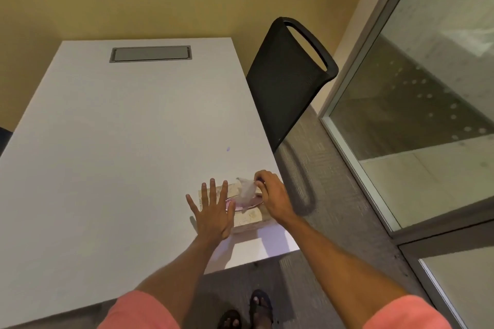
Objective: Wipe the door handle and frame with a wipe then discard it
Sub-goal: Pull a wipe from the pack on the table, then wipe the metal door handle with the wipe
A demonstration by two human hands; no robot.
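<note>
A beige tissue box (247, 218) with a pink oval slot lies near the right front corner of the white table (112, 141). A white wipe (245, 189) sticks up out of the slot. My right hand (270, 192) pinches the top of the wipe between thumb and fingers. Flat on the left end of the box rests my left hand (213, 211), fingers spread, holding nothing. A glass door with a grey metal frame (355, 165) stands on the right. No door handle is in view.
A black mesh chair (288, 75) stands at the table's right side, between table and glass wall. A grey cable hatch (151, 54) sits at the table's far end. Grey carpet (328, 222) covers the floor; my sandalled feet (248, 310) show below the table edge.
</note>
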